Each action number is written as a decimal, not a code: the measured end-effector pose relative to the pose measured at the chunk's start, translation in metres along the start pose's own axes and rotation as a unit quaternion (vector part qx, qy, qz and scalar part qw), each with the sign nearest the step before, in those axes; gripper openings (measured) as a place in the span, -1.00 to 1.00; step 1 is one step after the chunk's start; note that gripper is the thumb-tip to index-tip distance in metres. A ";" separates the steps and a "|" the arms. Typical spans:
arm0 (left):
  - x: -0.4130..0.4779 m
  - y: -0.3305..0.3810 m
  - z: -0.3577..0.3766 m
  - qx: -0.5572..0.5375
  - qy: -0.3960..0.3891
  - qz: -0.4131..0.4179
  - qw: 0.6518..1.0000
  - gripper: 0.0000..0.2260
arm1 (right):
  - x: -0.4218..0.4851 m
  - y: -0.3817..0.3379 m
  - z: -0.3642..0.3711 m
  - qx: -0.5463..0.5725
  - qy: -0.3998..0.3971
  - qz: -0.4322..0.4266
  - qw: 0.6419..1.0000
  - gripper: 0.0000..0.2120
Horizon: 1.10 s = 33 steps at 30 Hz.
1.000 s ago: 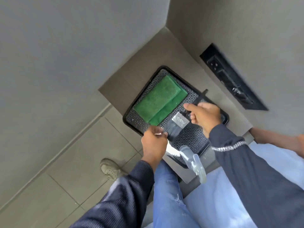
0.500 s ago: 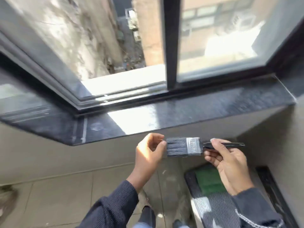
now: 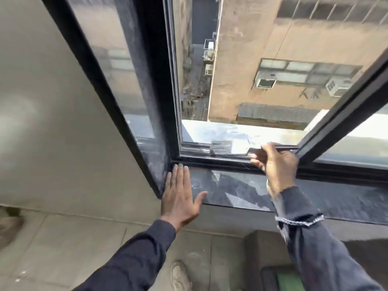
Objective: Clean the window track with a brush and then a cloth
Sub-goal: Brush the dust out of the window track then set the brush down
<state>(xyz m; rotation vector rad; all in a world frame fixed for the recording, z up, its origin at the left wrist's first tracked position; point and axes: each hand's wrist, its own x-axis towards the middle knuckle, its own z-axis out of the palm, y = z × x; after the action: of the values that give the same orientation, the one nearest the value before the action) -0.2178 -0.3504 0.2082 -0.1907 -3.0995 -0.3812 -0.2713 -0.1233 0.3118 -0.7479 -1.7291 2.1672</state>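
My right hand (image 3: 275, 164) grips the handle of a flat paint brush (image 3: 222, 148) with dark bristles and a metal ferrule. The bristles lie in the window track (image 3: 195, 151) near its left corner, pointing left. My left hand (image 3: 179, 194) rests flat and open on the dark stone sill (image 3: 237, 190), fingertips at the frame's corner. The green cloth (image 3: 288, 281) shows at the bottom right, lying in a black tray, mostly hidden behind my right sleeve.
The sliding window is open in the middle, with a dark frame (image 3: 159, 101) on the left and a glass pane (image 3: 354, 148) on the right. A beige wall stands to the left. Tiled floor and a shoe (image 3: 180, 276) lie below.
My left hand has let go of the bristles and settled flat on the sill. My right hand has carried the brush up from below the sill into the track.
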 end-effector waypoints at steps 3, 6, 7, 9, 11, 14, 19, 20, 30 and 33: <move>0.003 0.001 0.002 0.021 -0.017 -0.006 1.000 -0.14 | 0.013 0.004 0.038 -0.019 0.010 -0.006 1.000 -0.79; 0.005 0.001 0.001 0.034 -0.022 0.002 0.999 -0.12 | 0.020 0.012 0.069 -0.016 -0.022 0.043 0.999 -0.66; 0.005 0.001 0.001 0.037 -0.024 0.002 0.999 -0.12 | 0.021 0.016 0.075 -0.024 -0.033 0.061 0.997 -0.65; 0.006 0.001 0.001 0.044 -0.023 0.001 0.999 -0.12 | 0.025 0.023 0.078 -0.081 -0.040 0.075 0.993 -0.71; 0.005 0.002 0.001 0.047 -0.022 0.000 0.999 -0.12 | 0.032 0.022 0.064 -0.203 -0.014 0.030 0.979 -0.80; 0.006 0.002 0.003 0.043 -0.016 -0.009 0.999 -0.13 | 0.046 -0.003 0.019 -0.383 0.028 -0.078 0.920 -0.82; 0.007 0.001 0.009 0.042 -0.003 -0.008 0.999 -0.14 | 0.053 -0.055 -0.036 -0.545 0.050 -0.295 0.783 -0.81; 0.007 0.000 0.010 0.040 0.001 -0.007 0.999 -0.14 | 0.050 -0.064 -0.038 -0.544 0.055 -0.349 0.761 -0.84; 0.007 0.004 0.006 0.041 -0.002 -0.020 0.999 -0.14 | 0.014 -0.022 0.033 -0.528 -0.104 -0.291 0.791 -0.86; 0.006 0.005 0.003 0.040 0.001 -0.023 0.999 -0.16 | 0.005 -0.010 0.077 -0.372 -0.111 -0.187 0.902 -0.82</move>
<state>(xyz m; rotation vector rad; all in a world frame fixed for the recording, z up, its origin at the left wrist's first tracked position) -0.2228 -0.3441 0.2065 -0.1168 -3.1142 -0.2577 -0.3186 -0.1820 0.3318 -0.2611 -2.6027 1.3507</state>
